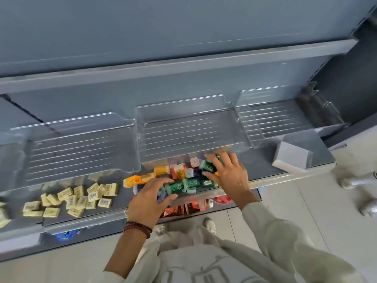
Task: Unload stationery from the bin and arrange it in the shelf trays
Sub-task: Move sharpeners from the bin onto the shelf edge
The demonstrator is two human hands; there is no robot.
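- Eraser blocks [77,199]: pale yellow, wrapped, barcode labels. Loose scatter on grey shelf [122,203], at 9 o'clock of the box pile. Prob. light, firm, slightly grippy; pinch across long sides.
- Left tray [81,148]: clear plastic, ribbed floor, at 12 o'clock of the erasers. Thin walls, so prob. flexes if pushed.
- Left hand [149,199]: bead wristband [138,227]. Fingers bent over blue and green cases at the pile's 7 o'clock edge, gripping several.
- Box pile [179,174]: small plastic cases, orange/red/green/blue/white, jumbled on the shelf at 6 o'clock of mid tray. Judged light, stiff, smooth-sided, so apt to slip out of a big handful. Take 2–3 at a time, squeezed across flat faces.
- Mid tray [189,129]: clear, ribbed, directly behind the pile; likely dest. for cases.
- Green box [208,166]: at the pile's 2 o'clock, held off the heap.
- Right hand [228,172]: fingers and thumb curled round the green box, narrow span.
- Right tray [275,119]: clear, at 1 o'clock of right hand.
- Grey block [293,158]: shelf end, at 3 o'clock of right hand.
- Bin: not in view.
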